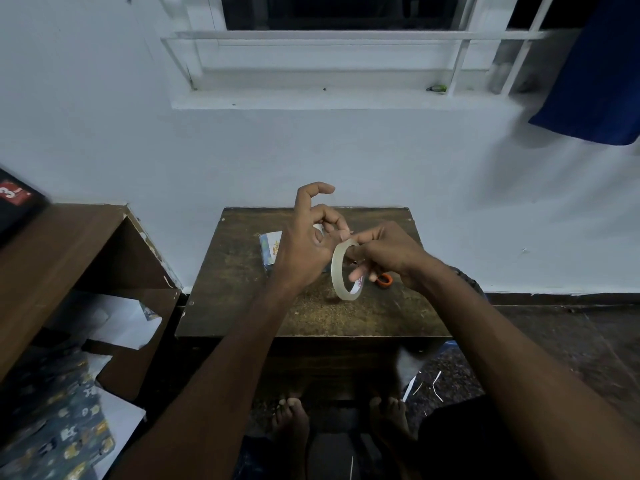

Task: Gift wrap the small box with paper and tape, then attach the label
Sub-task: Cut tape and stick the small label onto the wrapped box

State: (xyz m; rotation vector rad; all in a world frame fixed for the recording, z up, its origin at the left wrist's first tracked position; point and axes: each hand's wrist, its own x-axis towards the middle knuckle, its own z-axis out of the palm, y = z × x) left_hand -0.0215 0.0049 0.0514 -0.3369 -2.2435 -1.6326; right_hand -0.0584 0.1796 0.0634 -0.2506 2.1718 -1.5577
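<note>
The right hand [388, 252] is holding the tape roll [344, 270] upright above the middle of the worktop [242, 292], with fingers curled through its open core. The left hand [304, 247] is sitting just at nine o'clock of the roll, its thumb and a finger pinching at the roll's top edge, at about twelve o'clock on the ring, while its index finger is arching up free. It looks as if the loose end of the tape is being picked or drawn off, though the strip itself is too thin and clear to make out.

The small box [272, 249], already showing patterned paper, is lying on the worktop at about ten o'clock from the roll, mostly hidden behind the left hand. An orange-handled pair of scissors [384, 280] is peeking out at three o'clock of the roll, under the right hand.

The roll is looking light and rigid, so hooking fingers through the core should be steadying it well. The tape itself is likely thin, sticky and limp, apt to fold onto itself or cling to fingertips, so taking it by the very end and keeping it taut seems wise. The box is probably light and may slide when pressed, and its paper creases easily; holding it flat by its top face would be safest.
</note>
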